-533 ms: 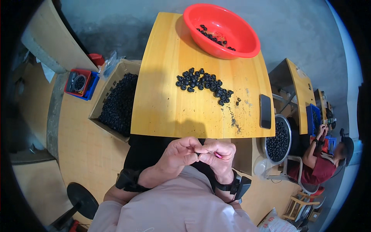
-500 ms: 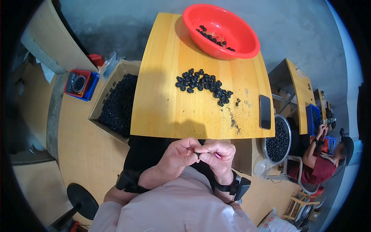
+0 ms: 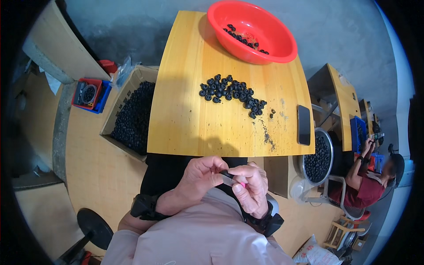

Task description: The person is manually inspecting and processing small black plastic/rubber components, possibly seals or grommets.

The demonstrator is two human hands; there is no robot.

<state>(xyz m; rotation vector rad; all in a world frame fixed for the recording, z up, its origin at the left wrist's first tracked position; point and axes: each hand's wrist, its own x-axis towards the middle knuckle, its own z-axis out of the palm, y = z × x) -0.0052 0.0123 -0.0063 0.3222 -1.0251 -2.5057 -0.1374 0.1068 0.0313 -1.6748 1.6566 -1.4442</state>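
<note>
In front of my chest, at the table's near edge, my left hand (image 3: pixel 198 179) pinches a small round black part (image 3: pixel 226 173) between thumb and fingers. My right hand (image 3: pixel 252 187) is closed on a small pink-handled blade (image 3: pixel 228 180). Its flat, pale end lies against the black part, between my two hands. Much of the handle is hidden by my fingers. Beyond my hands, on the wooden table (image 3: pixel 190 132), lies a loose cluster of similar black knobbed parts (image 3: pixel 219 90).
A red basin (image 3: pixel 282 51) holding a few black parts stands at the table's far end. A phone (image 3: pixel 303 125) lies by the right edge. Left is a carton (image 3: pixel 107 126) full of black parts; right, a metal bowl (image 3: pixel 330 143) of them. A co-worker (image 3: pixel 362 190) sits far right.
My right hand has turned and its thumb has moved down off the black part. The blade, mostly hidden before, now shows between my hands. The view has shifted slightly.
</note>
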